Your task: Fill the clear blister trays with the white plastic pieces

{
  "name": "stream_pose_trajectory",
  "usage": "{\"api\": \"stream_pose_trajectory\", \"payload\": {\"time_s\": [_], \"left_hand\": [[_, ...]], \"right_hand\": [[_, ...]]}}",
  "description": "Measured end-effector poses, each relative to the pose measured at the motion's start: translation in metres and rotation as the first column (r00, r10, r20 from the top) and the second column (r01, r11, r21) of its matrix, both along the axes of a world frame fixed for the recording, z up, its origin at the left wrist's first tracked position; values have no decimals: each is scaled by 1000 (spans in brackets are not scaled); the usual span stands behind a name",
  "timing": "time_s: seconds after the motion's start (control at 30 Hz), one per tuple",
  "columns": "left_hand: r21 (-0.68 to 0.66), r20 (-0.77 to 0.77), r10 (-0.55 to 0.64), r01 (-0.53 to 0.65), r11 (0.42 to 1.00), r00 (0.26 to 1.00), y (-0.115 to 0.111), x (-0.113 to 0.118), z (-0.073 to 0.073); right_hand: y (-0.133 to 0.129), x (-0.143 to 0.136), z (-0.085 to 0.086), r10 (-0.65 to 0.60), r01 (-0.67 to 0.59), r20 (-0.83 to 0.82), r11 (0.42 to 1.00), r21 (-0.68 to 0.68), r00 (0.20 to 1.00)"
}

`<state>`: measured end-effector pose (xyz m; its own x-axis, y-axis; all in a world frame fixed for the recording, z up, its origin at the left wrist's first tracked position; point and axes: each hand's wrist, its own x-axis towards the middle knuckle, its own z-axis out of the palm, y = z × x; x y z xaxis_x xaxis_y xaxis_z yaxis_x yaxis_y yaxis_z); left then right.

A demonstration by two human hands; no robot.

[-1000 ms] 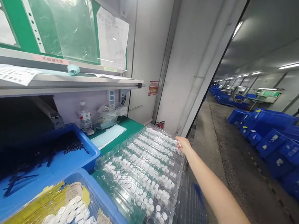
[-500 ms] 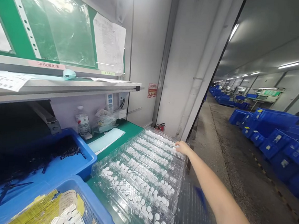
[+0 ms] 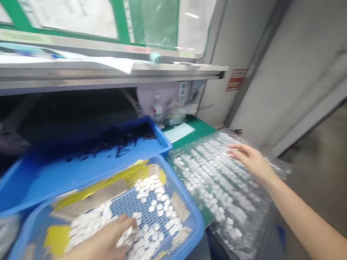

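My left hand [image 3: 112,239] is down in a blue perforated basket [image 3: 198,222], fingers curled around a few small white square pieces [image 3: 127,236]. Many more loose white pieces [image 3: 149,186] lie on the basket floor around it. Over a clear plastic tray [image 3: 242,251] to the right, my right hand [image 3: 251,158] is held with fingers stretched out and nothing visible in them. Rows of similar white pieces [image 3: 212,203] fill the tray's channels. Motion blur softens both hands.
A larger blue bin [image 3: 63,185] with thin black parts [image 3: 124,144] stands behind the basket. A water bottle [image 3: 157,110], a plastic bag [image 3: 176,113] and a pale blue sheet [image 3: 179,132] are on the green bench. A shelf [image 3: 105,76] overhangs the bins.
The view has swung left and down. My left hand has come into sight inside the basket. My right hand has moved off the tray's far right edge to above its rows.
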<state>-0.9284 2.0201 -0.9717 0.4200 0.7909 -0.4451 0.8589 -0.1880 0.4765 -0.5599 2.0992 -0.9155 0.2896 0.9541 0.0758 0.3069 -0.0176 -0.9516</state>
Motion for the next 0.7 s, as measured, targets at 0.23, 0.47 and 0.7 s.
{"api": "stream_pose_trajectory", "payload": {"time_s": [0.23,0.47,0.7], "left_hand": [[100,312,4,-37,994,950,24,6,61],[260,347,-16,-79,962,938,28,9,58],[-151,517,322,-286,946,793,41,-6,50]], "right_hand": [[-68,-189,-13,104,-520,-904,842,-143,416],[-65,-234,-38,-120,-651,-988,744,-152,93],[-72,-223,-37,-179,-604,-976,767,-216,121]]}}
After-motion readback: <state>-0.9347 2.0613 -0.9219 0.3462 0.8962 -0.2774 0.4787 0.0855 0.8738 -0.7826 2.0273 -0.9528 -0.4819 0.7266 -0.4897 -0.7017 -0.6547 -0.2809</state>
